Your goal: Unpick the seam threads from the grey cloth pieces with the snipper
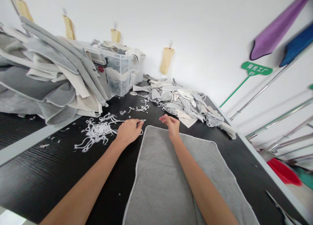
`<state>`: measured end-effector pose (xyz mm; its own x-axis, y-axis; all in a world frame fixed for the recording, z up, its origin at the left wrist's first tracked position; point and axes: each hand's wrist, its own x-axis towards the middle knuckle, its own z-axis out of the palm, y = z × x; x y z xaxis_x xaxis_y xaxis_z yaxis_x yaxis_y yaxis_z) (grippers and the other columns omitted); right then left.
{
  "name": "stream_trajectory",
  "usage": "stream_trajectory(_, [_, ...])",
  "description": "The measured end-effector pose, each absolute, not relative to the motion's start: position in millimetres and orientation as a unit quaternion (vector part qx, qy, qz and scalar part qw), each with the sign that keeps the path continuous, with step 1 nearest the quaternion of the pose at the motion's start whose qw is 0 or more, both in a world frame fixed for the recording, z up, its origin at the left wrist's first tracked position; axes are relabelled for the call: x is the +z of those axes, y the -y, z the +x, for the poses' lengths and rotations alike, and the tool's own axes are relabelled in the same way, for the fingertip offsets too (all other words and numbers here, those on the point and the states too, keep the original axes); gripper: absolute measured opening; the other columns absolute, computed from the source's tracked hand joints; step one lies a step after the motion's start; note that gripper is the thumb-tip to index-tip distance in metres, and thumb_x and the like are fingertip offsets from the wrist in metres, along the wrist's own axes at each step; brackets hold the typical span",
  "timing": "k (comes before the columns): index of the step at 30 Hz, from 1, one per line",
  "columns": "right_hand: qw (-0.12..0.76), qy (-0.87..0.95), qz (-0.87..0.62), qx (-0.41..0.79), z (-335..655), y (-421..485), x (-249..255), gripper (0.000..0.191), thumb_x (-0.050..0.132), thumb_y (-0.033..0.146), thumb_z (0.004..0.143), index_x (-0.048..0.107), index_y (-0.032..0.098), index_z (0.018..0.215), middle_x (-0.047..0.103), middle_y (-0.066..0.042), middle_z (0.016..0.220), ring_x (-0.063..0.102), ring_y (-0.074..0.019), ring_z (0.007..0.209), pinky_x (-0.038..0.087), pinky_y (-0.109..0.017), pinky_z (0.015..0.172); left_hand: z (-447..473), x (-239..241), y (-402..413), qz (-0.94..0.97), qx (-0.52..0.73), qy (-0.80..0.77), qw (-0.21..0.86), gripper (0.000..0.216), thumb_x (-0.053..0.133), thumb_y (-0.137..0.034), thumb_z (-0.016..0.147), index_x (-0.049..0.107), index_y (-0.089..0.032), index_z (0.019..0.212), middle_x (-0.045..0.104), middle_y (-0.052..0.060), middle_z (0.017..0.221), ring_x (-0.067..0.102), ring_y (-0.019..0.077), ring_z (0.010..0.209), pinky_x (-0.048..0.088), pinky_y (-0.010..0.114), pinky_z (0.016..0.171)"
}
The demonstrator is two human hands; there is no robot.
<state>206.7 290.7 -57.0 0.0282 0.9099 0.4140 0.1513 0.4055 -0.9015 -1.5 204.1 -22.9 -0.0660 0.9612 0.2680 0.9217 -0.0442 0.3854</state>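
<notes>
"Say the clock's centre lies between our hands: where is everything?"

"Our left hand [129, 131] is at nine, thumb and finger pinched together on a thin white strand of thread [143, 120]. Our right hand [172, 124] is at three, its fingers bunched; we cannot tell whether they hold anything."

"And the grey rectangular cloth with a pale stitched edge [166, 172]?"

"It lies spread at five on our black wood-grained table [117, 186], and our right forearm passes above it, the hand reaching past its far edge."

"What do we have around that?"

"A tangled heap of white threads [99, 130] at nine, just beyond our left hand. At two, we see a loose pile of grey and cream fabric scraps [181, 99]; at eleven, a clear plastic bin filled with fabric [126, 71]; at ten, a tall stack of grey and cream cloths [49, 75]."
</notes>
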Motion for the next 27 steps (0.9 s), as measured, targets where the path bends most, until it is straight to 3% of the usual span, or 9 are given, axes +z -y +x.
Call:
stream_trajectory(4, [0.545,0.632,-0.447,0.321,211,-296,-60,0.038,0.062,0.048,0.083,0.072,0.013,0.093,0.077,-0.012,0.076,0.074,-0.0227,0.072,0.057,-0.034,0.068,0,-23,-203,0.684,0.236,-0.69,0.04,0.042,0.038,-0.044,0.097,0.074,-0.025,0.109,0.075,0.009,0.107,0.07,0.0299,0.098,0.053,0.038,0.081])
stream_trajectory(7, [0.504,0.677,-0.439,0.309,209,-296,-62,0.037,0.068,0.04,0.078,0.072,0.016,0.107,0.078,-0.01,0.085,0.074,-0.0227,0.079,0.057,-0.034,0.07,1,-24,-202,0.683,0.235,-0.69,0.037,0.042,0.038,-0.044,0.097,0.073,-0.025,0.109,0.075,0.009,0.108,0.07,0.0306,0.098,0.053,0.039,0.081])
stream_trajectory(10, [0.449,0.734,-0.424,0.283,203,-289,-60,0.025,0.076,0.033,0.072,0.077,0.021,0.095,0.078,-0.009,0.095,0.071,-0.0237,0.088,0.055,-0.037,0.078,0,-26,-202,0.683,0.234,-0.691,0.037,0.041,0.039,-0.043,0.096,0.073,-0.025,0.109,0.075,0.01,0.107,0.07,0.0315,0.097,0.053,0.041,0.08])
stream_trajectory(14, [0.388,0.8,-0.399,0.223,196,-277,-56,0.017,0.08,0.03,0.072,0.078,0.021,0.086,0.076,-0.008,0.094,0.067,-0.0239,0.093,0.048,-0.04,0.09,1,-29,-203,0.69,0.229,-0.685,0.04,0.041,0.039,-0.044,0.096,0.073,-0.024,0.107,0.075,0.011,0.106,0.07,0.0327,0.097,0.053,0.042,0.08])
stream_trajectory(19, [0.349,0.837,-0.381,0.179,194,-274,-54,0.006,0.072,0.018,0.08,0.078,0.019,0.083,0.074,-0.007,0.089,0.065,-0.0209,0.089,0.047,-0.036,0.087,2,-32,-203,0.706,0.222,-0.671,0.042,0.04,0.039,-0.047,0.096,0.072,-0.027,0.107,0.075,0.009,0.108,0.069,0.0308,0.101,0.052,0.04,0.082])
stream_trajectory(27, [0.356,0.824,-0.396,0.195,198,-282,-62,0.012,0.065,0.017,0.085,0.075,0.018,0.09,0.077,-0.005,0.088,0.07,-0.0177,0.082,0.053,-0.028,0.078,3,-35,-205,0.712,0.217,-0.666,0.035,0.041,0.038,-0.047,0.096,0.071,-0.027,0.111,0.074,0.008,0.112,0.068,0.0313,0.105,0.052,0.041,0.085])
